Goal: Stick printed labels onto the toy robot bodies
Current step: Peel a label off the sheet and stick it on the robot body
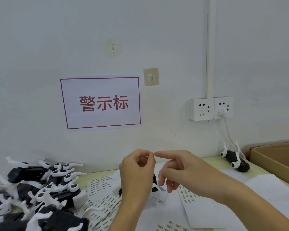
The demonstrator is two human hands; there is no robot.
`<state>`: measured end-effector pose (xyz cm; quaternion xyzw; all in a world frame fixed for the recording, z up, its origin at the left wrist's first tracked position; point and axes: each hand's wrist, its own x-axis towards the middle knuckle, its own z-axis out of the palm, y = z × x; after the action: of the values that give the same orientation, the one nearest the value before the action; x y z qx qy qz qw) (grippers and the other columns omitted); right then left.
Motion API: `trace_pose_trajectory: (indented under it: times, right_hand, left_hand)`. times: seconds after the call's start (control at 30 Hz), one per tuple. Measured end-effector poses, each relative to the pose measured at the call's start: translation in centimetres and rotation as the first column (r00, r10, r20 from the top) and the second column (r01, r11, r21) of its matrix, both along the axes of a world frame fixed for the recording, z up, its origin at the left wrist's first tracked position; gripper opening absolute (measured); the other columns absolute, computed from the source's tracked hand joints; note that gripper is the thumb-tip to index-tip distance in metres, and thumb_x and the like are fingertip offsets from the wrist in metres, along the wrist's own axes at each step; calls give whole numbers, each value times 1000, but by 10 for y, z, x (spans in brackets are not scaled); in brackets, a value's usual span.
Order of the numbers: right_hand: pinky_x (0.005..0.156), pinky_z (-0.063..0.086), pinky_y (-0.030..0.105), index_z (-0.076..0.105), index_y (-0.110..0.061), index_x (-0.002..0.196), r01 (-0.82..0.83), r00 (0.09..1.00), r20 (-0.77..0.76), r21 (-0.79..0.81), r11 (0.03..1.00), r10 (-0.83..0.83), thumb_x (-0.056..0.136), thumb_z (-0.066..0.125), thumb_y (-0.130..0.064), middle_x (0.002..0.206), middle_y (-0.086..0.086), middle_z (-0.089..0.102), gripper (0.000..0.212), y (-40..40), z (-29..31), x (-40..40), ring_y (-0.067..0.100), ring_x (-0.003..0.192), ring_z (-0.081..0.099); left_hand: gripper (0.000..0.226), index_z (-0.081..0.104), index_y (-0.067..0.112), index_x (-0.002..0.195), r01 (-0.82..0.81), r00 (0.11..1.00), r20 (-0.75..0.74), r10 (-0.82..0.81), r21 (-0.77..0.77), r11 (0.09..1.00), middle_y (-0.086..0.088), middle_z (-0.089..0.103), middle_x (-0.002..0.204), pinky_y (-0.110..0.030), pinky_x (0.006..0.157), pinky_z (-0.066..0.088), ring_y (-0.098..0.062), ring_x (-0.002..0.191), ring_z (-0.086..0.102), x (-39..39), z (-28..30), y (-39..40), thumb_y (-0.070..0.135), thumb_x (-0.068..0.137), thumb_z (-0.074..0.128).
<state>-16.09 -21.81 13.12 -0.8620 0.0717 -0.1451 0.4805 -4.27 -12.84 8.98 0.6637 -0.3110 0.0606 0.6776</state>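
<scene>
White wall with a red-bordered sign (100, 102) and sockets (210, 108) backs a pale desk (223, 165). From the head view, both hands are raised above scattered label sheets (100, 183). The left hand (137, 170) has its grip pinched closed, apparently on a tiny label, too small to confirm; the right hand (177, 170) touches it with an extended forefinger, other fingers loosely curled. One toy robot body (154, 189) lies just below the hands and a pile (38, 192) lies left. The label is best peeled cleanly, then pressed flat.

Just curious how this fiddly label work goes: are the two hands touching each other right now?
Touching. In the head view the left hand's pinched fingertips meet the right hand's outstretched index fingertip, no gap visible; a label between them is too small to tell.
</scene>
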Motion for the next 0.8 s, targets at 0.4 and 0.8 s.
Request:
trace_pose_trajectory:
  times: [0.4,0.8]
  right_hand:
    - [64,51,22,61,-30,123,121,985,103,155,980,-138,91,50,-5,78,1,74,42,-9,-5,4,12,63,64]
    - [60,48,22,71,-36,98,78,986,117,305,949,-119,72,57,-20,78,3,72,34,-18,-11,9,16,62,64]
  left_hand:
    - [15,74,28,94,166,984,-64,-167,-22,986,5,74,74,-24,63,52,-8,68,68,-5,4,2,16,96,64]
    - [10,78,21,84,281,935,-202,-290,-74,957,0,74,74,-19,54,49,-7,61,65,-5,8,2,17,91,71]
